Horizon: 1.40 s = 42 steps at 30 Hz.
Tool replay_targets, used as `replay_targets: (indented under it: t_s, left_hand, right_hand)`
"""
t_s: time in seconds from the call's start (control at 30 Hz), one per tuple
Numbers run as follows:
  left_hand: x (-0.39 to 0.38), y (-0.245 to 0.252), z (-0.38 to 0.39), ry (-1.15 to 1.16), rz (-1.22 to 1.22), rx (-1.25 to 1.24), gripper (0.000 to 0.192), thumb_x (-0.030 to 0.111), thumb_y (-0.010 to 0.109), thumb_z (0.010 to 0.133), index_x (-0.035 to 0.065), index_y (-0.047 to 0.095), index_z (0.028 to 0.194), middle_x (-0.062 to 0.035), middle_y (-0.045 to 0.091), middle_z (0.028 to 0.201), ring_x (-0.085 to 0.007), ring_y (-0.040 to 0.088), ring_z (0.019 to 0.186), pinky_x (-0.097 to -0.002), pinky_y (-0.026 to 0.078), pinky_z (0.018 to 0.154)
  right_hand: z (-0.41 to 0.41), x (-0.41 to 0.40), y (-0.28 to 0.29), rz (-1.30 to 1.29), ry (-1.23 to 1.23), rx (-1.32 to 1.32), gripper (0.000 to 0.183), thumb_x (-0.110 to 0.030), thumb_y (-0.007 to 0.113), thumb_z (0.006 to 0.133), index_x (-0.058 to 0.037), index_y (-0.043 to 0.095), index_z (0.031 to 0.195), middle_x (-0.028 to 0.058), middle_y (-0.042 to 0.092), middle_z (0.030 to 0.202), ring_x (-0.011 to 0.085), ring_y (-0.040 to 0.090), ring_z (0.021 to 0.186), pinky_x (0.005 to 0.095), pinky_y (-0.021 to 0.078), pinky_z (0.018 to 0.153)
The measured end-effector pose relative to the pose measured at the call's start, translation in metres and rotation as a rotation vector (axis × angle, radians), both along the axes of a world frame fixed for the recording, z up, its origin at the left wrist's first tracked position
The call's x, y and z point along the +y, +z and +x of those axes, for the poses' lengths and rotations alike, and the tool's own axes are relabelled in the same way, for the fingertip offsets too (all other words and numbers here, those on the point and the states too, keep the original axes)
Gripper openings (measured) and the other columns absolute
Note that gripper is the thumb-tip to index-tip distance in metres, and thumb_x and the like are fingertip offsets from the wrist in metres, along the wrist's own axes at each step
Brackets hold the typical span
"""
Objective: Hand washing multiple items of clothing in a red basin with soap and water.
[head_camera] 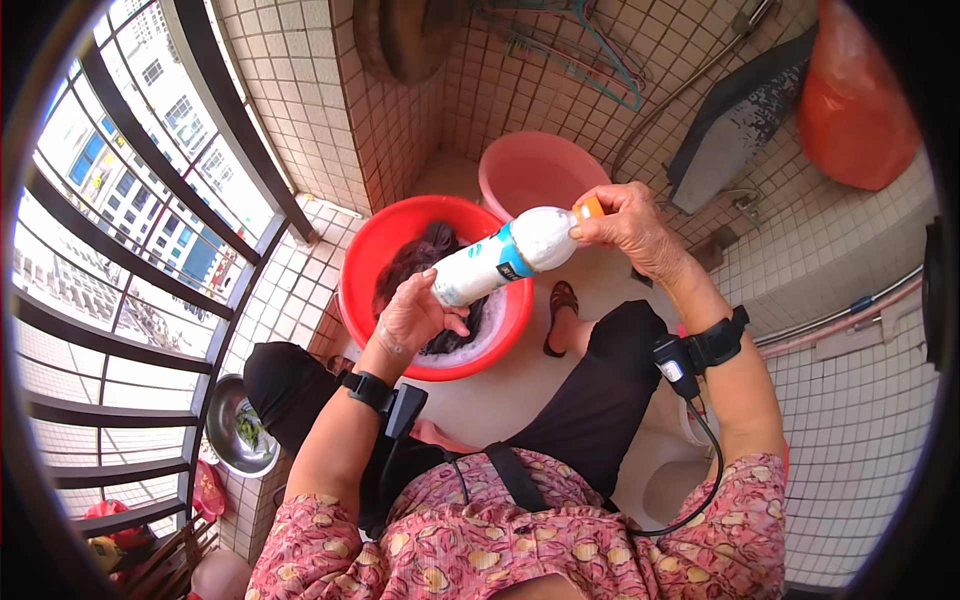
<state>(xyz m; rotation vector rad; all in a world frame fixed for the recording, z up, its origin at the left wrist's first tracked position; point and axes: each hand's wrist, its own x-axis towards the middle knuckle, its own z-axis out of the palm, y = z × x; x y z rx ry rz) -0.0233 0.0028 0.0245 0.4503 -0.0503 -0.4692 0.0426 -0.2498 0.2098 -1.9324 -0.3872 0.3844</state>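
A plastic bottle (pixel 491 259) filled with white powder lies tilted across both hands, its neck up to the right. My left hand (pixel 421 311) supports the base, with the fingers partly behind it. At the other end, my right hand (pixel 626 225) grips the orange cap (pixel 591 209) between thumb and fingers. Whether the cap is loose or screwed tight cannot be seen. Below the bottle stands a red plastic basin (pixel 358 247) holding dark wet laundry (pixel 412 259) and soapy water with foam (pixel 487 330).
A pink basin (pixel 544 169) stands behind the red one. Hangers (pixel 611 67), an ironing board (pixel 739 127) and a red plastic bag (pixel 855 120) hang along the tiled wall. At left, a metal bowl with greens (pixel 221 420) sits on the ledge by the window bars (pixel 127 337).
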Motion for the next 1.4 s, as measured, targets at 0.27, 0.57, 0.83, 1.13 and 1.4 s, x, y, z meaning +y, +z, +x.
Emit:
replay_targets:
  t_s: [0.27, 0.57, 0.83, 1.13, 1.4]
  left_hand:
    - [-0.004, -0.011, -0.001, 0.077, -0.095, 0.010, 0.052, 0.031, 0.058, 0.079, -0.0037, 0.047, 0.116, -0.0196, 0.059, 0.096, -0.0299, 0.061, 0.079, -0.0449, 0.056, 0.057]
    - [-0.013, -0.010, 0.002, 0.029, -0.142, 0.031, 0.052, 0.032, 0.058, 0.077, -0.0006, 0.048, 0.116, -0.0194, 0.059, 0.098, -0.0296, 0.061, 0.080, -0.0472, 0.056, 0.059]
    - [-0.014, -0.014, 0.003, 0.052, -0.121, 0.041, 0.054, 0.034, 0.059, 0.076, 0.0002, 0.047, 0.117, -0.0187, 0.059, 0.100, -0.0292, 0.061, 0.078, -0.0497, 0.054, 0.064]
    - [-0.011, -0.015, 0.002, 0.043, -0.111, 0.075, 0.054, 0.034, 0.058, 0.076, 0.0016, 0.047, 0.117, -0.0193, 0.058, 0.101, -0.0290, 0.060, 0.077, -0.0519, 0.053, 0.066]
    - [-0.011, -0.008, 0.002, 0.079, -0.034, 0.069, 0.053, 0.033, 0.057, 0.077, 0.0002, 0.047, 0.117, -0.0181, 0.059, 0.101, -0.0285, 0.060, 0.082, -0.0491, 0.053, 0.067]
  right_hand:
    - [-0.009, 0.004, 0.003, -0.091, 0.148, -0.111, 0.041, -0.029, 0.070, 0.076, 0.0058, 0.060, 0.096, 0.0053, 0.061, 0.074, 0.0074, 0.055, 0.068, 0.0215, 0.0463, 0.062]
    - [-0.015, -0.012, 0.007, -0.061, 0.123, 0.005, 0.046, -0.020, 0.060, 0.085, 0.0072, 0.047, 0.120, 0.0054, 0.059, 0.075, 0.0062, 0.052, 0.061, 0.0193, 0.0458, 0.054]
    - [-0.014, -0.013, 0.003, -0.163, 0.199, -0.403, 0.040, -0.005, 0.059, 0.082, 0.0024, 0.049, 0.119, 0.0112, 0.053, 0.096, 0.0167, 0.058, 0.078, 0.0264, 0.0489, 0.071]
    - [-0.011, -0.006, 0.005, -0.301, 0.368, -0.770, 0.033, 0.001, 0.056, 0.079, -0.0009, 0.055, 0.112, 0.0141, 0.053, 0.098, 0.0275, 0.057, 0.084, 0.0322, 0.0486, 0.073]
    - [-0.014, -0.005, 0.000, -0.425, 0.132, -0.500, 0.033, -0.031, 0.051, 0.087, 0.0010, 0.061, 0.088, 0.0131, 0.056, 0.069, 0.0283, 0.057, 0.068, 0.0361, 0.0468, 0.064]
